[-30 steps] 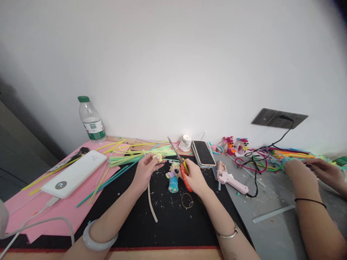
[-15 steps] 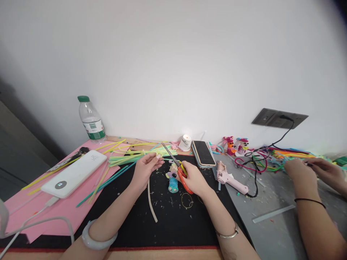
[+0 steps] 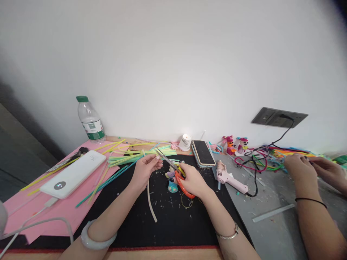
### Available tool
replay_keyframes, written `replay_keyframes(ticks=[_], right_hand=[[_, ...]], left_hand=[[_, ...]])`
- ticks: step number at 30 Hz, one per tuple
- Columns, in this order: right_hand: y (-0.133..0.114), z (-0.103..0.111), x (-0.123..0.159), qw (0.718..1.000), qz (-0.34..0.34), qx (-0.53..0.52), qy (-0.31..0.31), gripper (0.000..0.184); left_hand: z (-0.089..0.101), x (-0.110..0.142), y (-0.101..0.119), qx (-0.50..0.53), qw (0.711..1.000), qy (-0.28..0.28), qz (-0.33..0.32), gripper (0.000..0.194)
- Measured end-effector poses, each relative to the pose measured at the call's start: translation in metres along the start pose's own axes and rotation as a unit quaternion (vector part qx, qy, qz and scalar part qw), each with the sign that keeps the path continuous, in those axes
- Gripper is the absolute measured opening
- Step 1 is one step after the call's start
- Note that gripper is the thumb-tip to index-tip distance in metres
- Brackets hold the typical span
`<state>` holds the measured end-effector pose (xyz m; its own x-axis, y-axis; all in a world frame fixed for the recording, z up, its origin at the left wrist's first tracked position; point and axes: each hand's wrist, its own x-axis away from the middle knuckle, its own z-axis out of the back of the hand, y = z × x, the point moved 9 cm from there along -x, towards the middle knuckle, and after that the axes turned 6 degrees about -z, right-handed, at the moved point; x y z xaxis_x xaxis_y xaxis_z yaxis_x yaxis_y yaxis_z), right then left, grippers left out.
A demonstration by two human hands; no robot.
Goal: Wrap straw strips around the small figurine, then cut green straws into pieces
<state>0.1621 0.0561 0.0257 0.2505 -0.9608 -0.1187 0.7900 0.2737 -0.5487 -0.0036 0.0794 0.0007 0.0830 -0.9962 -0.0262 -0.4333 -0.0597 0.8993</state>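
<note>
My right hand (image 3: 192, 178) is closed around scissors (image 3: 180, 177) with orange and yellow handles. Their blades point up and left, the tips close to the fingertips of my left hand (image 3: 146, 170). That hand is pinched, and a cream pipe cleaner (image 3: 150, 202) hangs down from it over the black mat (image 3: 168, 233). Whatever sits right at its fingertips is too small to make out. Partly behind the scissors and right hand lies a small turquoise and lilac fuzzy figure (image 3: 172, 186) on the mat.
Green and yellow pipe cleaners (image 3: 135, 159) lie behind my left hand. Further left are a white power bank (image 3: 74, 175) and a bottle (image 3: 90, 121). Rightward are phones (image 3: 203, 153), a pink glue gun (image 3: 230, 180) with its cord, and a co-worker's hands (image 3: 300, 169).
The scissors have moved slightly left and down, their tips now at my left fingertips. The pale yellow bit seen there before no longer shows clearly. My left hand has hardly moved.
</note>
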Motion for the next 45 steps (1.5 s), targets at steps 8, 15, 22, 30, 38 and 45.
replay_keyframes(ticks=[8,15,22,30,38,45], right_hand=[[-0.0038,0.0017,-0.0008,1.000,0.008,-0.015,-0.005,0.025],[-0.0021,0.0013,-0.0012,1.000,0.012,-0.025,-0.008,0.027],[-0.0022,0.0034,-0.0015,0.999,0.015,-0.031,-0.010,0.023],[-0.0065,0.0069,-0.0016,0.998,0.031,-0.052,-0.013,0.018],[-0.0039,-0.0004,-0.0008,0.999,0.021,-0.043,-0.026,0.020],[-0.0036,-0.0005,-0.0006,0.999,0.017,-0.037,-0.014,0.022]], left_hand=[[-0.0023,0.0010,0.0004,0.002,1.000,-0.010,0.000,0.030],[-0.0028,0.0009,0.0002,0.003,1.000,-0.009,0.006,0.032],[0.0000,-0.0014,-0.0033,0.009,1.000,-0.008,0.009,0.032],[-0.0002,-0.0025,-0.0022,0.012,1.000,-0.012,0.003,0.030],[-0.0032,-0.0008,-0.0011,-0.006,1.000,-0.027,-0.004,0.028],[-0.0057,0.0016,-0.0023,-0.019,0.999,-0.031,0.008,0.030]])
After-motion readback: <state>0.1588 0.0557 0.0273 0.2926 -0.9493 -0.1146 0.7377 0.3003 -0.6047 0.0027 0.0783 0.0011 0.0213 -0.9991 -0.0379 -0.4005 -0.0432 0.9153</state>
